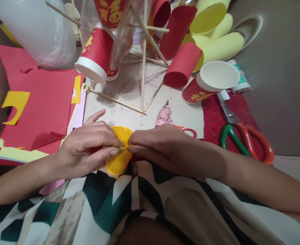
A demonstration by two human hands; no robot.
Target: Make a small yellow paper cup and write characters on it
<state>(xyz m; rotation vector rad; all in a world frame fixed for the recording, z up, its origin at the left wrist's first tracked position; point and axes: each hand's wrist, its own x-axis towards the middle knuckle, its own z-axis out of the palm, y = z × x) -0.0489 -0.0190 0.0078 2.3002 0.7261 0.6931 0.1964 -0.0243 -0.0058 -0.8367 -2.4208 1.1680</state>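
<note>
My left hand [94, 144] and my right hand [152, 144] meet in front of my lap, fingertips close together. Between them is a yellow paper piece [116, 165] with a rounded lower edge. Thumb and fingers of each hand pinch its folded edge near the middle. My left little finger sticks out, away from the paper. The fingers of my right hand are curled, partly hiding the paper. Just beyond my right hand lie a pink-wrapped pointed tool [164, 115] and small scissors with orange-red handles [190, 132], partly covered by that hand.
Red paper sheets [45, 102] with yellow offcuts [17, 105] lie left. A wooden stick frame [143, 75] stands ahead. Red paper cups [95, 54], red paper tubes [182, 64] and yellow tubes [221, 47] crowd the back. Large scissors [252, 141] and a white-mouthed cup [218, 76] are right.
</note>
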